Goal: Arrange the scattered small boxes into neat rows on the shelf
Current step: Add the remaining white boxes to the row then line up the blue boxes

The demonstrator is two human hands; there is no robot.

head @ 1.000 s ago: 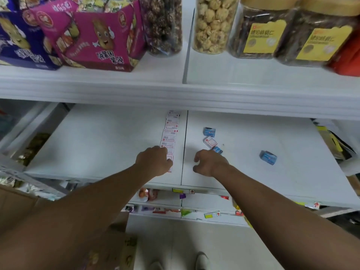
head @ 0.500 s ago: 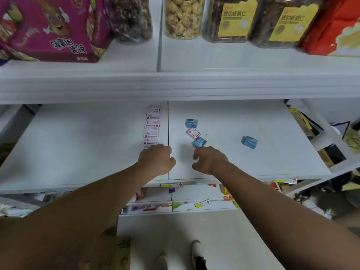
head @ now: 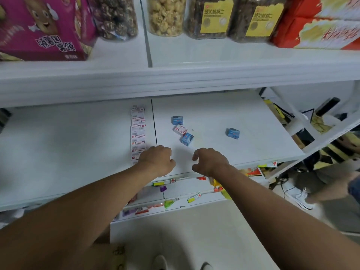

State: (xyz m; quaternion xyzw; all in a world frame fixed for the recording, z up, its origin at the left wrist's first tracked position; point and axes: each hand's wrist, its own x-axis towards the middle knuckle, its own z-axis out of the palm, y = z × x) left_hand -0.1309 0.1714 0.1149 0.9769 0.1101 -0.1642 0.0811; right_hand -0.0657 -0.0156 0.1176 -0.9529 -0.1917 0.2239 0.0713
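Note:
A row of small white boxes with red labels runs front to back on the white shelf, just left of the seam. To the right of the seam lie a blue box, a white box and a second blue box in a loose cluster. A third blue box sits alone farther right. My left hand is curled into a fist at the row's near end, with nothing visible in it. My right hand hovers with loosely curled fingers just short of the cluster and holds nothing.
The upper shelf overhangs with a magenta carton, snack jars and a red carton. Price tags line the lower shelf edges. Another person's leg and white shoe stand at the right.
My right hand has drawn back from the nearest blue box, which it touched half a second ago. My left hand stays fisted by the row's near end. The view has shifted right.

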